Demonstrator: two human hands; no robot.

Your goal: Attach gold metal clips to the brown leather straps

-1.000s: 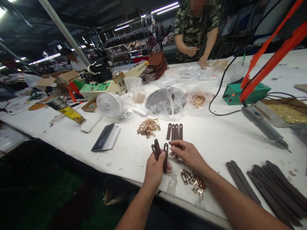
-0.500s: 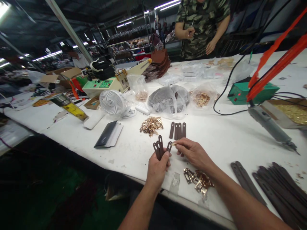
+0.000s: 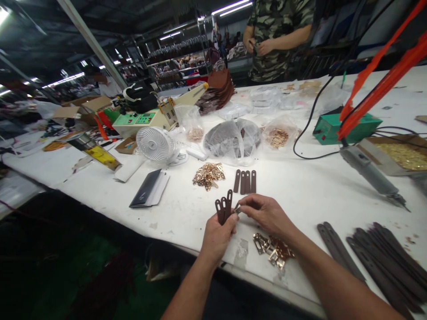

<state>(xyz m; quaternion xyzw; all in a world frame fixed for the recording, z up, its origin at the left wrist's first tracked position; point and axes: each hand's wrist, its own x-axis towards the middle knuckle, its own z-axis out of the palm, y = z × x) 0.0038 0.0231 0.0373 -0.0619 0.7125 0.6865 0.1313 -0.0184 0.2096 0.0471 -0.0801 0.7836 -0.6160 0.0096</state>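
My left hand (image 3: pixel 215 238) is closed around several short dark brown leather tabs (image 3: pixel 224 208), whose slotted ends fan upward. Just right of them, my right hand (image 3: pixel 267 215) pinches a small metal fitting (image 3: pixel 237 209) against another tab by the left thumb; the fingers partly hide how the two meet. Beyond my hands, several similar tabs (image 3: pixel 245 182) lie in a row. A heap of gold-coloured metal fittings (image 3: pixel 209 176) is to their left. Under my right forearm is a second pile of shiny fittings (image 3: pixel 271 249).
Long dark straps (image 3: pixel 383 262) lie at the right, below a grey handheld tool (image 3: pixel 370 173) with a cable to a green box (image 3: pixel 347 129). A notebook (image 3: pixel 148 189), a white fan (image 3: pixel 155 144) and plastic bags (image 3: pixel 233 138) stand around. Across the table is a person (image 3: pixel 276 44).
My right hand has turned the fitting in at the tab beside my left thumb, and that tab has tipped lower. The person opposite has brought both hands together.
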